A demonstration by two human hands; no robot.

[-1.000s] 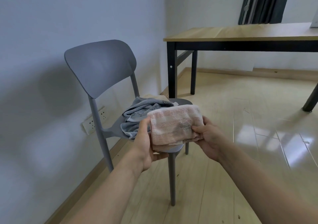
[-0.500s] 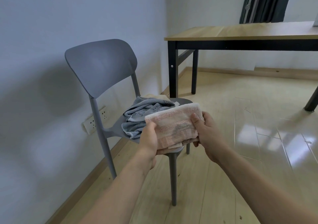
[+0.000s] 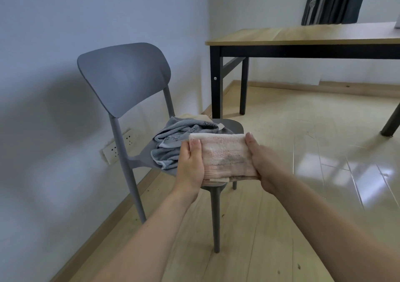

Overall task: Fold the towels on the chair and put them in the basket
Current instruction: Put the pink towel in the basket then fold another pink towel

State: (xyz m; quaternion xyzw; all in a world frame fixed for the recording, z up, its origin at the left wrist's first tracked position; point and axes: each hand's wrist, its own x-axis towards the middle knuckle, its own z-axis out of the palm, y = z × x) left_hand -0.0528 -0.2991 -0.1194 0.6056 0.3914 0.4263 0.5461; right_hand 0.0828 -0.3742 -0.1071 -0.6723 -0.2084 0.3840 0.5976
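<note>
A folded pink towel (image 3: 225, 156) is held flat over the front of the grey chair (image 3: 123, 76). My left hand (image 3: 190, 165) grips its left edge, thumb on top. My right hand (image 3: 263, 162) grips its right edge, thumb laid on the upper corner. Behind the pink towel a crumpled grey towel (image 3: 173, 140) lies on the chair seat, with a beige cloth (image 3: 195, 116) peeking out past it. No basket is in view.
A wooden table with black legs (image 3: 303, 37) stands at the back right. A wall socket strip (image 3: 118, 146) sits low on the wall left of the chair. Dark curtains (image 3: 331, 0) hang behind the table. Glossy wood floor (image 3: 313, 152) spreads to the right.
The pink towel has tipped from facing me to lying flatter. Both hands shifted their grip to its side edges, thumbs on top.
</note>
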